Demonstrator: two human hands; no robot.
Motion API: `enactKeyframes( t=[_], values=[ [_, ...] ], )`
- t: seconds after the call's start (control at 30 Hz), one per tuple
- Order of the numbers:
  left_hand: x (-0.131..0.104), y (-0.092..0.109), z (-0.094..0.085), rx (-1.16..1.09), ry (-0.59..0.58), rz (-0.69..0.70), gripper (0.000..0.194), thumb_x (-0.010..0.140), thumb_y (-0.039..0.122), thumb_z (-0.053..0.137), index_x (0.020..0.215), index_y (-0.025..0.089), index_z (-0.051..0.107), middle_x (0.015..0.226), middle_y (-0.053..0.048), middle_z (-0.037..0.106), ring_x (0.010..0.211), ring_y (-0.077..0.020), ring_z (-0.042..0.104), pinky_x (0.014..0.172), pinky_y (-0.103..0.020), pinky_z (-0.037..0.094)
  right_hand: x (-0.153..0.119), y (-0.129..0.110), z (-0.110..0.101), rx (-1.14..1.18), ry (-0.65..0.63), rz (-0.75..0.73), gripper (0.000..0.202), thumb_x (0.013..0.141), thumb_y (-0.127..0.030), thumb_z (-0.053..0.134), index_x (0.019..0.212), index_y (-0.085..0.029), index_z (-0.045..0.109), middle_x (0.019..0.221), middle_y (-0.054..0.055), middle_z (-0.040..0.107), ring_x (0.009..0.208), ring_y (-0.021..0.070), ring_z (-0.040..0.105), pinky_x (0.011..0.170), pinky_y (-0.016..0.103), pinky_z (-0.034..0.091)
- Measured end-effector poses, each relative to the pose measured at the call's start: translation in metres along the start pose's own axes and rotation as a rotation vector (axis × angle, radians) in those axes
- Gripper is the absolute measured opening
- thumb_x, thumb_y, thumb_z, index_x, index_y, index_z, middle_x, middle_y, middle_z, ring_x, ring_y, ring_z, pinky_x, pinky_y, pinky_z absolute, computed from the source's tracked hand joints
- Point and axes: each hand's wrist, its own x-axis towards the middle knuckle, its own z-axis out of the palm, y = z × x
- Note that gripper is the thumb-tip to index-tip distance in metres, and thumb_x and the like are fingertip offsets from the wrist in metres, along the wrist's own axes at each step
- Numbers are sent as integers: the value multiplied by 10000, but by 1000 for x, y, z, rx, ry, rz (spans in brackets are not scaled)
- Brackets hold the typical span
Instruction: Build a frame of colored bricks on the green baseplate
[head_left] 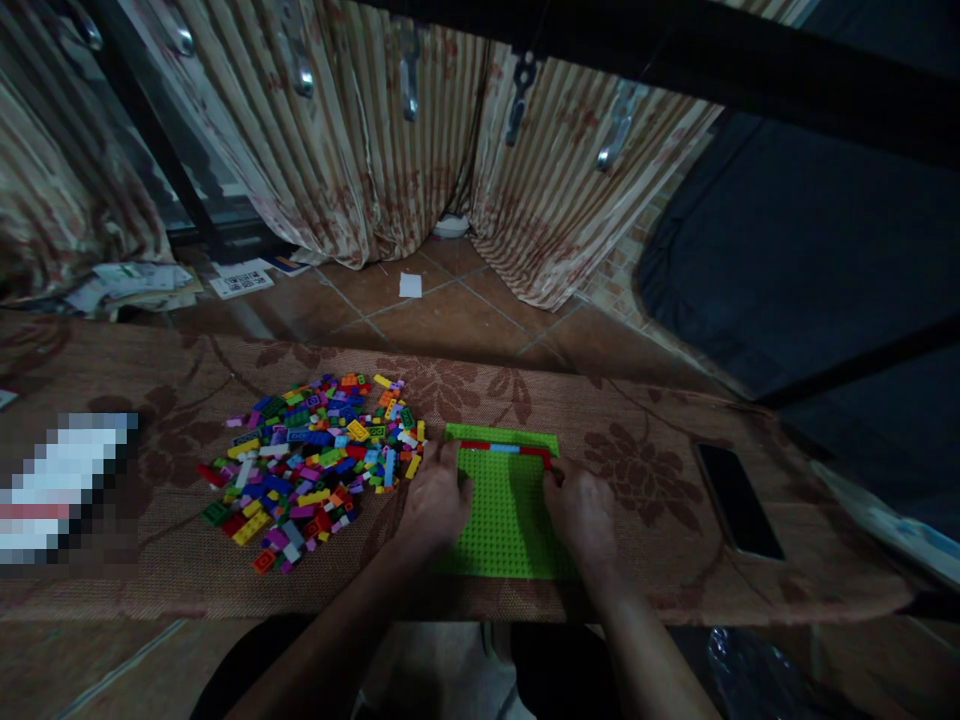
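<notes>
A bright green studded baseplate (502, 520) lies in front of me on the cloth. Along its far part runs a row of toy bricks, with a light blue brick (504, 448) between red ones. My left hand (435, 495) is curled over the plate's left edge, its fingertips by the row's left end and its thumb on the studs. At the row's right end, the fingers of my right hand (583, 505) are pinched on a red brick (545, 457). The hands partly cover both side edges of the plate.
Left of the plate spreads a pile of loose coloured bricks (300, 470). A dark phone (739, 500) lies at the right, and a blurred-out item (60, 485) at the far left. The patterned cloth (645, 460) covers the bench; striped curtains (360, 150) hang beyond.
</notes>
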Motion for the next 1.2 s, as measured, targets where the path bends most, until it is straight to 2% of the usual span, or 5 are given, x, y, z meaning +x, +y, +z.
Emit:
enactKeyframes(
  t=[0.4,0.57,0.87,1.1,1.2],
  values=[
    [1,-3,3,4,5,-4,525,853,191,532,1357,97,416,1391,-185,412,1306,-265,437,1075,-344,390,0,-5,2,-64,19,-6,266,879,-160,480,921,-133,741,869,126,744,735,196,672,660,281,414],
    [1,-4,3,-32,32,24,525,835,174,547,1342,95,438,1347,-177,436,1221,-250,500,1062,-335,401,0,-3,4,-4,25,9,274,867,-163,490,944,-148,752,862,121,747,724,205,670,663,286,415],
    [1,-3,2,-31,12,8,534,834,140,533,1354,81,429,1344,-176,438,1229,-269,505,1061,-348,408,2,4,4,100,5,39,240,849,-187,553,970,-162,759,935,112,756,798,226,687,733,297,444],
    [2,-4,6,6,17,0,525,841,147,528,1352,75,432,1377,-191,418,1264,-269,478,1063,-339,409,2,-1,6,42,-7,36,238,877,-183,536,959,-151,757,943,118,749,789,213,682,701,286,427],
    [2,-4,5,9,11,-4,513,841,140,527,1340,66,440,1384,-193,416,1218,-258,517,1049,-335,424,3,-3,8,4,-32,33,246,882,-175,526,968,-154,755,901,114,746,753,200,673,668,278,411]
  ],
)
